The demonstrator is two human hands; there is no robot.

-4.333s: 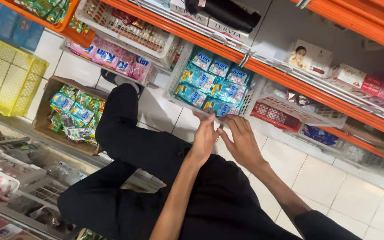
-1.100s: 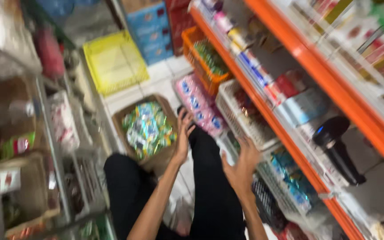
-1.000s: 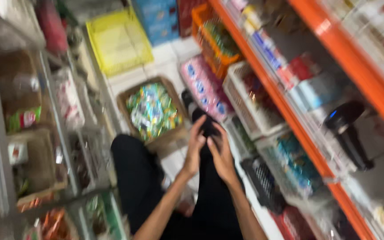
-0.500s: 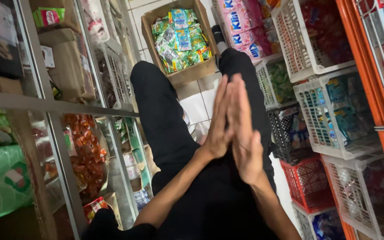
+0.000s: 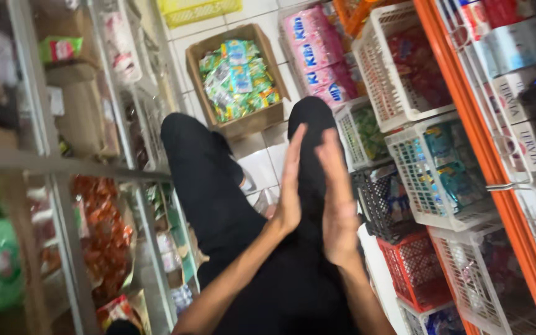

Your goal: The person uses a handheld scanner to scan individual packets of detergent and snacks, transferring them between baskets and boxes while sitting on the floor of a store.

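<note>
My left hand (image 5: 291, 180) and my right hand (image 5: 337, 198) are raised flat in front of me, palms facing each other a small gap apart, fingers straight and together. Neither hand holds anything. They hover above my knees, which are in black trousers (image 5: 218, 186), as I crouch in a narrow shop aisle. A cardboard box (image 5: 237, 121) filled with green and blue snack packets sits on the tiled floor just beyond my knees.
White, black and red plastic baskets (image 5: 432, 186) of packaged goods line the right under an orange shelf rail (image 5: 485, 142). Pink packs (image 5: 317, 53) lie by the box. A glass display case (image 5: 94, 205) with goods stands left. A yellow basket (image 5: 200, 9) sits far back.
The view has swung from the shelves down the aisle. My palms, pressed together half a second ago, have parted slightly.
</note>
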